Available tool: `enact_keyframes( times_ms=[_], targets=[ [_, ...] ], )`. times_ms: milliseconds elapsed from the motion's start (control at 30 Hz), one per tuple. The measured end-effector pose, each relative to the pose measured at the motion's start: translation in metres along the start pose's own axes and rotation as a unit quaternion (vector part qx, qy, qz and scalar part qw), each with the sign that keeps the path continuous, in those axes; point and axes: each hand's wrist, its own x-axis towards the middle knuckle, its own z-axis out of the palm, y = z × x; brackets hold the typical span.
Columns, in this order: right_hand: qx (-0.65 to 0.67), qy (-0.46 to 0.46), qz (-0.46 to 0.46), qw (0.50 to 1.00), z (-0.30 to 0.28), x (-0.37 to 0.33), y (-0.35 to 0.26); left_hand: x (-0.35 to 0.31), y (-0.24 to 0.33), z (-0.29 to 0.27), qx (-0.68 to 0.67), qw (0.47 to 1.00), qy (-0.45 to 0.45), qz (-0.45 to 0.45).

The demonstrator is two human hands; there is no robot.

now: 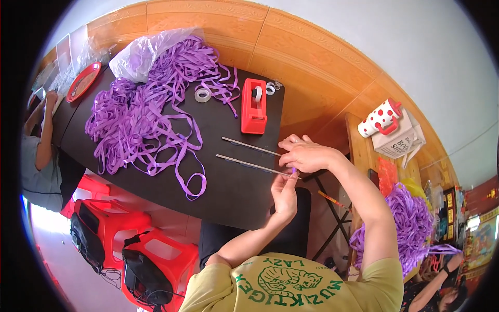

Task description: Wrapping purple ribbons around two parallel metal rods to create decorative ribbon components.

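Note:
Two thin pale sticks lie side by side on the dark table, the far stick (pixel 249 145) and the near stick (pixel 247 163), both reaching over its right edge. My left hand (pixel 284 196) is closed, thumb and fingers pinching the right end of the near stick. A small bit of purple ribbon (pixel 294 170) shows at the fingertips where my hands meet. Above it, my right hand (pixel 307 156) is bent inward with its fingers closed around that ribbon, partly covering both stick ends. Just beyond the sticks stands a red tape dispenser (pixel 254 112) with a roll in it.
A tangled heap of purple ribbon (pixel 132 122) spills from a clear plastic bag (pixel 136 60). A tape roll (pixel 202 94) and a red oval tray (pixel 83 82) are on tables. Red stools (pixel 112 218) stand at left. More ribbon (pixel 400 223) lies at right. Other people work at both sides.

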Motion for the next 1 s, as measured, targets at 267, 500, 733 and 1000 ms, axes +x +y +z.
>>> enact_keyframes(
  times_ms=[267, 500, 733, 1000],
  targets=[
    [0.019, -0.136, 0.033, 0.99, -0.012, 0.014, -0.004, -0.001, 0.006, 0.005, 0.009, 1.0, 0.002, -0.011],
    [0.082, -0.102, 0.035, 0.991, -0.002, 0.009, 0.006, 0.001, 0.002, 0.002, 0.021, 1.0, -0.004, 0.001],
    [0.097, -0.139, 0.038, 0.985, -0.002, 0.009, 0.013, 0.0, 0.005, 0.005, 0.02, 1.0, -0.005, 0.006],
    [0.088, -0.157, 0.008, 0.984, -0.008, 0.015, 0.012, 0.001, 0.004, 0.004, 0.023, 1.0, -0.001, 0.007]
  ],
)
